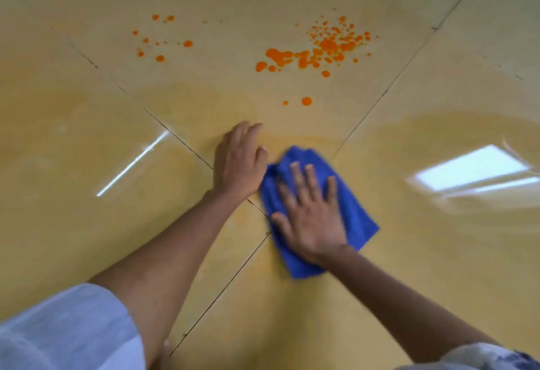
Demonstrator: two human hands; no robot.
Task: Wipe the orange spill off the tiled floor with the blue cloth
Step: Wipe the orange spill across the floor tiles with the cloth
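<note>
Your right hand is pressing flat, fingers spread, on the blue cloth; left hand is bracing open on the floor. The orange spill is sitting ahead, slightly right, so the right hand's nearer.

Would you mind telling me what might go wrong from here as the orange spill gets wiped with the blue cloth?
1. The orange drops lie beyond the blue cloth, so a long forward reach may smear them into the faint orange film already showing on the tiled floor.
2. The left hand rests flat on that glossy, possibly wet tile and could slip.
3. The right hand only presses the cloth with flat fingers, so it could bunch or slide out.
</note>
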